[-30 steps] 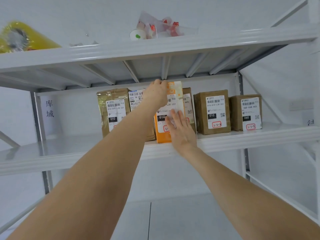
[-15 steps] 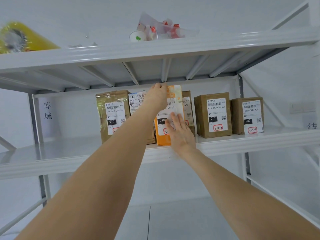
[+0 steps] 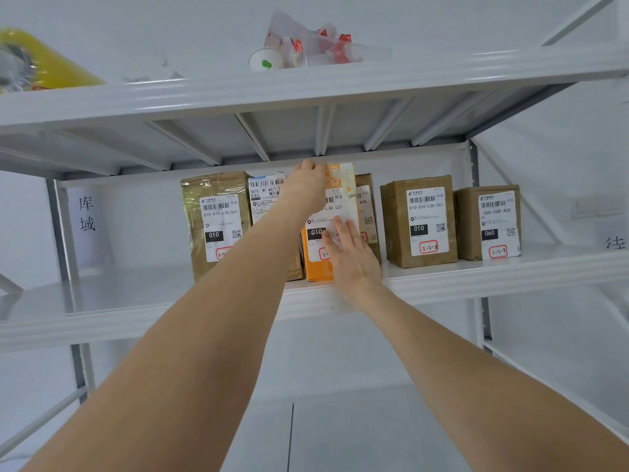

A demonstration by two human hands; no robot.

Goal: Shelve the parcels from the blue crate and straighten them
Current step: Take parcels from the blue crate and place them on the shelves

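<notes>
1. Both bare arms reach up to the middle shelf point(image 3: 476, 277) of a white metal rack.
2. An orange parcel point(image 3: 315, 264) stands upright on that shelf, in a row of parcels, its white shipping label facing out.
3. The left hand point(image 3: 308, 185) grips the top left corner of the orange parcel, fingers curled over its upper edge.
4. The right hand point(image 3: 350, 257) lies open and flat against the parcel's front, fingers spread over the label, palm low near the shelf lip.
5. Just left of it stands a parcel with a large white label point(image 3: 267, 199), partly hidden by the left arm; further left is a tape-wrapped brown parcel point(image 3: 212, 199).
6. Right behind the orange parcel's right edge a thin brown parcel point(image 3: 367, 206) shows.
7. Further right sit two brown boxes, one marked 010 point(image 3: 418, 219) and one marked 060 point(image 3: 488, 223), close together.
8. On the top shelf point(image 3: 306, 86) lie a yellow object point(image 3: 51, 63), a paper cup point(image 3: 265, 59) and a clear bag of small packets point(image 3: 323, 42).
</notes>
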